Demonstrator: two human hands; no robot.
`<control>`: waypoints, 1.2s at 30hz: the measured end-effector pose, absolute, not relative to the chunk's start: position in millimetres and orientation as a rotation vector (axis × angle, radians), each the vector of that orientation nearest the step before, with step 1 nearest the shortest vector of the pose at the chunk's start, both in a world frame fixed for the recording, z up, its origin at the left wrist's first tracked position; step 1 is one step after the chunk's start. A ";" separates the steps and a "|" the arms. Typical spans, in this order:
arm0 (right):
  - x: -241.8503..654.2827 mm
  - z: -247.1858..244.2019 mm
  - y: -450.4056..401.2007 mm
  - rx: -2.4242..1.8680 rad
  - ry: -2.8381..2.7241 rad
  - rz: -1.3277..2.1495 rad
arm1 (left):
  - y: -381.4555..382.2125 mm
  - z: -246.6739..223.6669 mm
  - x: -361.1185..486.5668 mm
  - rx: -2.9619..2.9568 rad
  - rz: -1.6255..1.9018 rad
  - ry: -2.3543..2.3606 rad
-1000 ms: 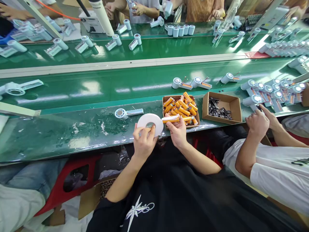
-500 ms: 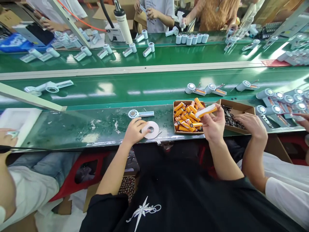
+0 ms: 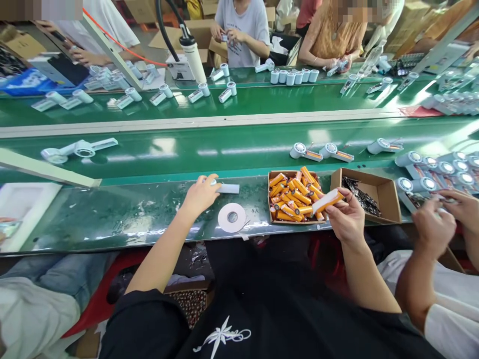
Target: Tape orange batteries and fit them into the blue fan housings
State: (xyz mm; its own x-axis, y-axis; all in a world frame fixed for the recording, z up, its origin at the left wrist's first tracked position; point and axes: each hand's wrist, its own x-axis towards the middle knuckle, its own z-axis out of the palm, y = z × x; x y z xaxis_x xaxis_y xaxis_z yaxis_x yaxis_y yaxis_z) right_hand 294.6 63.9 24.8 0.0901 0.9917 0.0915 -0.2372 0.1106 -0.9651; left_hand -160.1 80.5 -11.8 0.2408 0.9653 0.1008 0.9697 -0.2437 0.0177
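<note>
My left hand (image 3: 201,195) is closed over the round head of a light-blue handheld fan body, and the open handle (image 3: 229,189) sticks out to the right of my fingers. In my right hand (image 3: 348,217) is an orange battery (image 3: 329,200), pinched by one end, with a white strip along its side. Below that hand's left side sits a cardboard box (image 3: 270,199) full of orange batteries (image 3: 295,197). A roll of white tape (image 3: 223,219) lies flat on the bench, just nearer to me than the fan.
A carton of small dark parts (image 3: 387,199) stands right of the batteries. Beside it, a co-worker's hands (image 3: 434,224) handle a fan body among several others. More fan bodies (image 3: 337,151) lie on the green belt (image 3: 209,142). A white foam tray (image 3: 41,199) is at left.
My left hand has gone from the tape roll to the fan head and closed on it. My right hand, with the battery, has shifted slightly right and down. The co-worker's hand has left the dark-parts carton.
</note>
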 end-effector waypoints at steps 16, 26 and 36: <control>240.6 54.2 200.0 -0.956 -1.415 1.186 | 218.6 -11.8 -122.0 -2.714 -0.132 -1.897; 108.2 32.9 295.9 -1.056 -2.546 0.866 | 276.9 -12.9 -128.5 -2.734 -0.141 -2.179; 91.0 9.3 304.7 -1.130 -2.994 0.492 | 283.7 -33.7 -108.8 -2.561 -0.417 -2.366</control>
State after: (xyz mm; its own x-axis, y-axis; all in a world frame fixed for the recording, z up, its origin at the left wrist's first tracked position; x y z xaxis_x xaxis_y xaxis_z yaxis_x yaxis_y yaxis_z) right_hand 91.0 304.7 9.3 -0.7523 0.6295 -0.1944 0.6586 0.7109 -0.2467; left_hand -108.8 283.7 -33.7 0.0956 0.9925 -0.0762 0.9065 -0.0552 0.4186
